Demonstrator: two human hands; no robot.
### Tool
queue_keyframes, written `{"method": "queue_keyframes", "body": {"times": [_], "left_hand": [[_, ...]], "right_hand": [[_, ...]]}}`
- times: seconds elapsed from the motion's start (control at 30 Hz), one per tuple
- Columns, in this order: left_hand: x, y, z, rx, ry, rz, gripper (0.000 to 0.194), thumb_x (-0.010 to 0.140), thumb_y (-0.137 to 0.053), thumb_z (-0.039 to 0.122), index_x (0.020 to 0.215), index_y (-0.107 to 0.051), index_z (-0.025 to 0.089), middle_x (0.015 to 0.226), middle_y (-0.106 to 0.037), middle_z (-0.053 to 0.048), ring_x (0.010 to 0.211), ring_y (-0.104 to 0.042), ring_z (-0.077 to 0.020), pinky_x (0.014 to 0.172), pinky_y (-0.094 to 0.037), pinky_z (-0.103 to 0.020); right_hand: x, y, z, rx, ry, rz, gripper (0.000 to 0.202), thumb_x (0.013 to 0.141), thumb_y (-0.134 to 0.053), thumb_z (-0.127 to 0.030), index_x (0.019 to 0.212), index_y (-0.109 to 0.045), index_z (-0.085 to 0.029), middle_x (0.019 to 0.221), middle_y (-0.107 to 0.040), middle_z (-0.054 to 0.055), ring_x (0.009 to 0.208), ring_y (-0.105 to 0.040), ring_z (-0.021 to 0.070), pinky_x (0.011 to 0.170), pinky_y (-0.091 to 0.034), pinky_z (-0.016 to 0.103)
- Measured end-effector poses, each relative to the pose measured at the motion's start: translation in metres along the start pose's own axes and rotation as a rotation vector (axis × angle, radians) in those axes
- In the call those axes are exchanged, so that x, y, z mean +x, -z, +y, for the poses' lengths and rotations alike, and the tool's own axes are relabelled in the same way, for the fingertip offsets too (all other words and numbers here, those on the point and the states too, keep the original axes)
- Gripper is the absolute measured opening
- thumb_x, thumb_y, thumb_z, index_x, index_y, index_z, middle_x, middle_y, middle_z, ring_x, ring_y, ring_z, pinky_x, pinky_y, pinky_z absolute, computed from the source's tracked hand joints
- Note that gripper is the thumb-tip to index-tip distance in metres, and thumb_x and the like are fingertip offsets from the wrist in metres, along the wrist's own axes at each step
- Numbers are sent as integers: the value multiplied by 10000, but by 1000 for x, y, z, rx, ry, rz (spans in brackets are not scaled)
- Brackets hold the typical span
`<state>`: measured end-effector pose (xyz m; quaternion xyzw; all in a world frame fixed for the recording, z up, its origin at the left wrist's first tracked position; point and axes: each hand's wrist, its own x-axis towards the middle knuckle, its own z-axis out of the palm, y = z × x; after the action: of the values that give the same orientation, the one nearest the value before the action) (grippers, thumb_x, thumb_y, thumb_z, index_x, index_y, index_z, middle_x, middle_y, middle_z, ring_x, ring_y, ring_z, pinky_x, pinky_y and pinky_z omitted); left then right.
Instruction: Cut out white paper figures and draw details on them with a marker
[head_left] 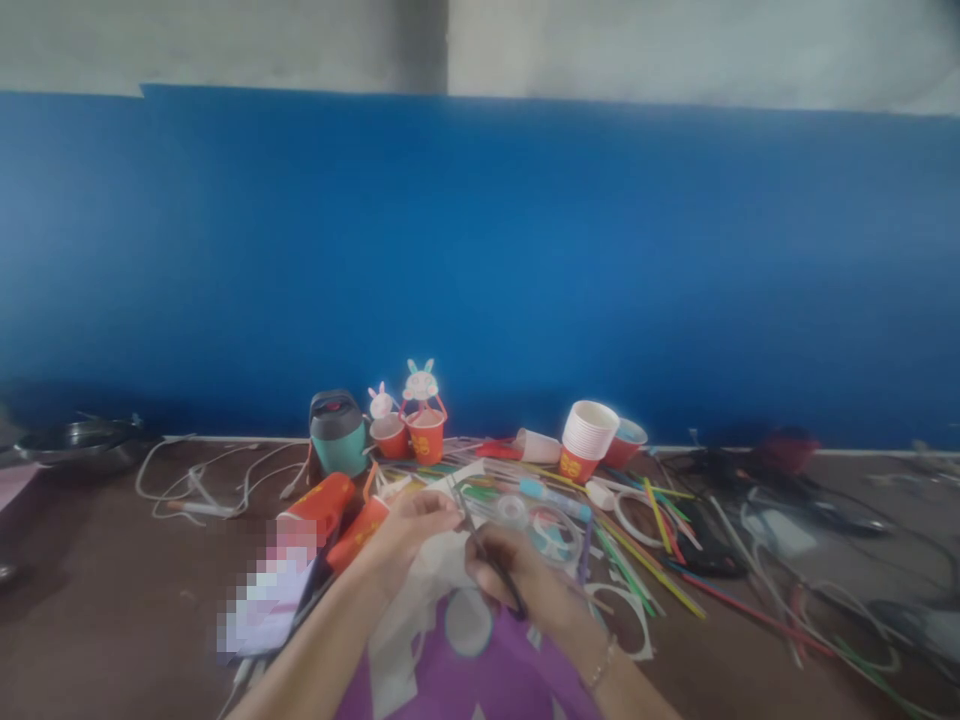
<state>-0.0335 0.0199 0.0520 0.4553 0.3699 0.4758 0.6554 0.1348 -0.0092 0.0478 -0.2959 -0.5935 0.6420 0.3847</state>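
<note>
My right hand (pixel 525 570) is closed around a pair of scissors (pixel 504 580) with dark handles. Their blades point up and left, towards the fingers of my left hand (pixel 420 522). That hand pinches a piece of white paper (pixel 444 562), which hangs down between my two hands. Whether the blades are touching the paper is too blurred to tell. Below, a round pale disc (pixel 469 622) with a bluish rim rests on purple fabric (pixel 472 690). Another strip of white paper (pixel 394 680) lies to its left.
Two red cups with rabbit figures (pixel 426 440) stand at the back beside a teal flask (pixel 339 440). Stacked paper cups (pixel 590 435) are right of centre. Coloured sticks (pixel 652 570), a tape roll (pixel 513 512) and a ring-shaped paper offcut (pixel 626 620) lie around. A phone (pixel 277 600) is at left.
</note>
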Motion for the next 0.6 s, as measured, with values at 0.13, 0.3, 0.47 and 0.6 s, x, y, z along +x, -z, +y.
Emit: {"method": "queue_keyframes", "body": {"times": [0.13,0.3,0.47,0.6], "left_hand": [[-4,0,5,20,5,-12,199,604,-794,295,624,-666,144,670,-685,-61,677,-590,-163,671,-411,-254],[-10,-2,13,57,24,-32,159,636,-763,276,626,-664,151,679,-682,-52,687,-588,-167,678,-405,-261],[-8,-1,14,72,43,-48,165,609,-768,274,602,-664,146,646,-673,-50,689,-593,-177,683,-407,-271],[-6,0,14,82,39,-35,175,604,-781,276,587,-666,144,628,-667,-43,697,-589,-170,713,-405,-265]], "right_hand": [[0,0,-2,-15,-16,-1,333,752,-597,-503,670,-505,-193,383,-320,-133,304,-225,34,337,-246,189],[0,4,2,-66,-10,-14,240,784,-567,-402,683,-507,-192,422,-339,-118,326,-226,34,338,-225,182],[1,10,13,-210,14,16,108,738,-591,-226,675,-517,-180,495,-420,-84,382,-305,36,365,-225,172],[2,12,15,-237,-6,41,94,706,-614,-204,671,-532,-175,496,-426,-83,387,-315,35,358,-230,166]]}}
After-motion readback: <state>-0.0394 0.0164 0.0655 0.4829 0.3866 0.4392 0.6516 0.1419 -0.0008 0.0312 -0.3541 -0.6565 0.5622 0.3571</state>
